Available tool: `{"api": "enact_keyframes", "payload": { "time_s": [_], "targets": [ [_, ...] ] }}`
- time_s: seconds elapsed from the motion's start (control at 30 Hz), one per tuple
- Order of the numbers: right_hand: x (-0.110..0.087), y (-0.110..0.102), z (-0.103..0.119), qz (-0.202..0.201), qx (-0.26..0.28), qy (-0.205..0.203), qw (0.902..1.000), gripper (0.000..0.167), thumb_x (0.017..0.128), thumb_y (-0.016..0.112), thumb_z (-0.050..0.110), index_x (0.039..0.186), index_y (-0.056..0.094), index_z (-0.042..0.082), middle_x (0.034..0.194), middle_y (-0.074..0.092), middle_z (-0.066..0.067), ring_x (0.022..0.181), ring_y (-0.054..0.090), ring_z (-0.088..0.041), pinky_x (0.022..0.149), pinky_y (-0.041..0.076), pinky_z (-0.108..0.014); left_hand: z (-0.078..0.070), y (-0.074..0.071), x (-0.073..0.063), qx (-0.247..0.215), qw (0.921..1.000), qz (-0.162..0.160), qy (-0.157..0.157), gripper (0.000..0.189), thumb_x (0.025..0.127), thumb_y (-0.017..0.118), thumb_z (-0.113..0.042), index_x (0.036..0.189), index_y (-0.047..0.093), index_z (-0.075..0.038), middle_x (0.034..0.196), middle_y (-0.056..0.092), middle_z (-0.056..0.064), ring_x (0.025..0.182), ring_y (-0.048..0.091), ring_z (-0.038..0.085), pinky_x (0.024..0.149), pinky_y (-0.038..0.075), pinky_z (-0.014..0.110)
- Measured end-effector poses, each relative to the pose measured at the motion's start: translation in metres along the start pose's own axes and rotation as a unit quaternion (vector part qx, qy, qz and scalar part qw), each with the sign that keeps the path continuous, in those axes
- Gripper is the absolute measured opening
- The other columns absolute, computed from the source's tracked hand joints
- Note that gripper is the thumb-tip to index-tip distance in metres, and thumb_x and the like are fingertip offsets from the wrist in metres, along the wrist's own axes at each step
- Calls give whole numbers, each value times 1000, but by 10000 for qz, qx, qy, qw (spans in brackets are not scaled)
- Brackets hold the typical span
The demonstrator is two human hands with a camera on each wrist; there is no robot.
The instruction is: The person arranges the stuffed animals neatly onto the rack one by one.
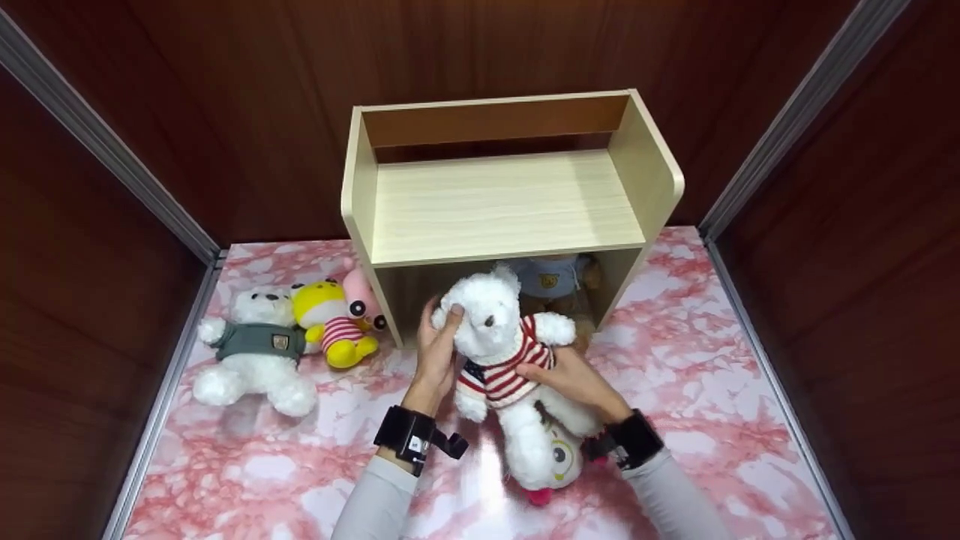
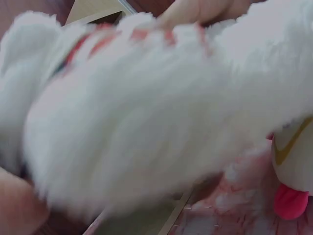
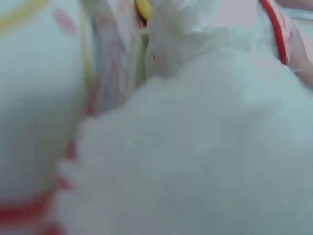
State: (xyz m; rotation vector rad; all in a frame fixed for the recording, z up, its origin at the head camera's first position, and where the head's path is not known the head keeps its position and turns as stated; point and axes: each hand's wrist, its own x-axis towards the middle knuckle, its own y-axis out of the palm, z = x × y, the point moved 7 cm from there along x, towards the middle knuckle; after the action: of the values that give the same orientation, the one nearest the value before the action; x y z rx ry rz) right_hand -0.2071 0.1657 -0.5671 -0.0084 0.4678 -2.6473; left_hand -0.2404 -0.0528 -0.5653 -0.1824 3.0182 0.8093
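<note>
A white teddy bear in a red-and-cream striped sweater is held up in front of the shelf, tilted, its head toward the shelf. My left hand grips its head from the left, thumb across the side of the face. On the other side my right hand holds the body, thumb over the sweater and the other fingers hidden behind. White fur fills most of the left wrist view, and blurred fur much of the right wrist view. Beneath the bear's legs lies a pale plush toy with a large eye, partly covered.
A light wooden two-tier shelf stands against the back wall. Inside its lower tier sits a brown bear in a grey-blue shirt. To the left are a white bear in a green shirt, a yellow plush and a pink plush.
</note>
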Motion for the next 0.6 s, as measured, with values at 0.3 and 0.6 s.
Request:
{"api": "enact_keyframes", "payload": {
  "time_s": [0.3,0.6],
  "targets": [
    [14,13,25,-1252,646,-8,9900,18,101,66,8,106,72,-8,95,75,-14,84,69,-16,80,55,-26,28,-20,-21,2264,9733,288,-232,84,102,62,-47,161,23,-1,160,36,26,148,36,40,123,25,53],
    [50,17,-4,-1985,1141,450,9724,26,100,71,22,108,72,-2,97,75,-10,83,67,-17,79,55,-29,51,-23,-27,2023,9788,302,-6,72,94,77,-19,151,40,2,149,53,19,140,47,30,120,34,42]
  ]
}}
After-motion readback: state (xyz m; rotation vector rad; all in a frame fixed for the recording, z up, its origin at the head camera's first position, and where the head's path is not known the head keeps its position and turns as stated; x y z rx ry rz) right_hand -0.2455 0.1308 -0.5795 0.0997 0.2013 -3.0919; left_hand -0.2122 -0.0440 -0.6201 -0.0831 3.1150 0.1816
